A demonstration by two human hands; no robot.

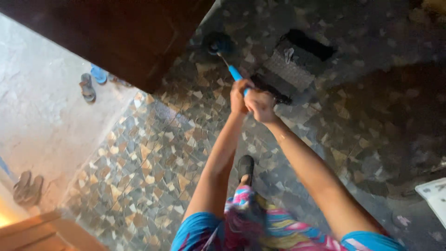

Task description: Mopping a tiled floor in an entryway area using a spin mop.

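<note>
Both my hands grip the blue handle (235, 73) of a paint roller. My left hand (239, 95) and my right hand (261, 105) are clasped together at the handle's near end. The dark roller head (217, 43) rests on the mosaic tile floor (153, 153) beyond my hands, beside the wooden door. The floor under and to the right of the roller looks dark and wet. A black paint tray (293, 65) with a ribbed ramp lies just right of the roller.
A dark wooden door (116, 37) stands at the upper left. Sandals (87, 87) lie on the pale concrete outside, and another pair (27, 188) at the left edge. My foot in a dark shoe (245, 168) stands below my arms. A white object (434, 193) sits at the right edge.
</note>
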